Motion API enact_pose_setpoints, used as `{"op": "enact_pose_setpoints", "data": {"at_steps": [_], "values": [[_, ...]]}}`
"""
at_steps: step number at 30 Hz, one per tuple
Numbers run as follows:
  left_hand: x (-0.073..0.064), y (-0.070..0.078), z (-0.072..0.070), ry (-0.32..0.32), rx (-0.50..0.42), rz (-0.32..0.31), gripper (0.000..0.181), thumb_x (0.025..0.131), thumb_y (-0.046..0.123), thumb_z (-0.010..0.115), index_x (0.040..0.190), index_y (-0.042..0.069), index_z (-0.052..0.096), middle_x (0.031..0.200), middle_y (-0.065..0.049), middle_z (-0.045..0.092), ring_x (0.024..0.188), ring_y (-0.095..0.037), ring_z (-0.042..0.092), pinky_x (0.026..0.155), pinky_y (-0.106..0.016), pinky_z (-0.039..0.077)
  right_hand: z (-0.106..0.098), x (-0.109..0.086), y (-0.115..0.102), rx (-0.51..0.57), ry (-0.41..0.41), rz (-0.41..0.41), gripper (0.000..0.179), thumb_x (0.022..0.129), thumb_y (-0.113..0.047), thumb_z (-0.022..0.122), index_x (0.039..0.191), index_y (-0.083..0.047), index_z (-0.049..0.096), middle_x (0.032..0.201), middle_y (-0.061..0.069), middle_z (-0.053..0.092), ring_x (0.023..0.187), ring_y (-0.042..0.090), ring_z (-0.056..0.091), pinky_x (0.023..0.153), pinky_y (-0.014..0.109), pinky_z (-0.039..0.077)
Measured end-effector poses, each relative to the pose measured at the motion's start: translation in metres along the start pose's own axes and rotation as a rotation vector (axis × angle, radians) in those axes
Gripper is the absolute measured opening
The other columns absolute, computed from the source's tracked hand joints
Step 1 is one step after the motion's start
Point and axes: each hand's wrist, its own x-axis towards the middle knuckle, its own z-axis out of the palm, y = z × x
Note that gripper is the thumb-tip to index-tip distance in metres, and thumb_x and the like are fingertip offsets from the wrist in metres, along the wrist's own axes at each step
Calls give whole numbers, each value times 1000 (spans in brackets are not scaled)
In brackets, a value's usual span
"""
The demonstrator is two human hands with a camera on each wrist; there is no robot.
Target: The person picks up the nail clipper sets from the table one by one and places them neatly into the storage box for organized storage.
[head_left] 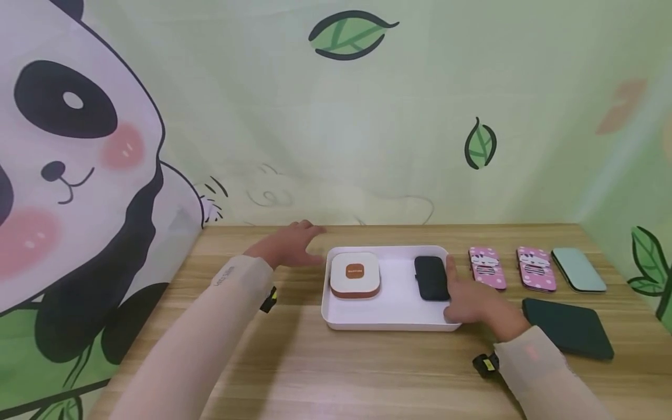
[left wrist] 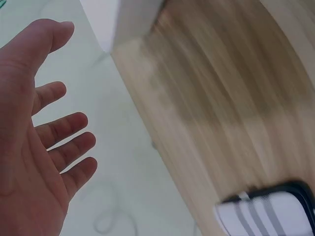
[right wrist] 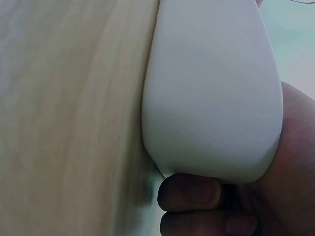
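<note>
Your right hand [head_left: 469,296] grips white tray [head_left: 396,319]; left hand [head_left: 290,246] spread, just beside it. In, between hands: white box [head_left: 354,273], black pouch [head_left: 432,279]. Out, past right hand: four flat items [head_left: 535,268].

The left grip [left wrist: 32,142] spreads loosely before a pale backdrop [left wrist: 115,113]; wood-grain tabletop [left wrist: 211,98] shows between a white object [left wrist: 130,22] and striped item [left wrist: 275,211].
</note>
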Motion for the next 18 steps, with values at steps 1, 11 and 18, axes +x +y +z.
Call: {"op": "enact_pose_setpoints", "data": {"at_steps": [1,11,18], "values": [[-3,-4,1,-2,-10,-8,77,91,56,62,156,23,37,155,-13,41,143,-35,38,114,-53,35,0,0,0,1,0,-1,112,81,-15,65,156,1,-16,59,2,51,45,16,42,44,26,31],[-27,-45,15,-18,-59,-72,86,87,58,66,157,19,34,159,-15,34,146,-37,33,114,-56,32,0,-1,-1,5,-5,14,112,81,-16,65,157,0,-16,59,3,51,45,17,43,45,26,32],[-46,-69,23,-52,-92,-127,97,82,54,76,159,17,29,160,-21,28,147,-44,26,112,-63,30,-1,-1,-1,8,-1,6,112,81,-15,65,157,0,-16,59,3,50,45,17,43,45,26,32]]}}
